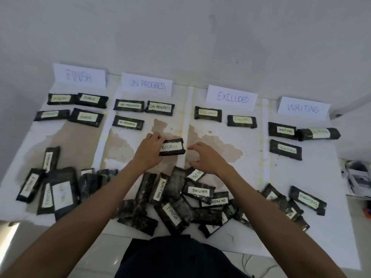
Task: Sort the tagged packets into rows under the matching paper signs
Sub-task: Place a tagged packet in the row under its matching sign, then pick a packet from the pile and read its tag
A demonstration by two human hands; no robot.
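My left hand (149, 150) grips the left end of a black packet tagged ON PROGRESS (172, 147), held in the middle of the white sheet. Just right of that packet my right hand (206, 157) hovers with fingers loosely curved, holding nothing. Four paper signs stand at the back: FINISH (79, 76), ON PROGRESS (147, 84), EXCLUDED (231, 97), WAITING (303, 108). Sorted packets lie in rows under each sign, among them three under ON PROGRESS (128, 123). A heap of unsorted packets (176, 199) covers the near edge.
The white sheet (251, 173) bears brown stains in the middle. More loose packets lie at the near left (60, 189) and near right (307, 199). A cluttered box (359, 177) sits off the right edge. A wall rises behind the signs.
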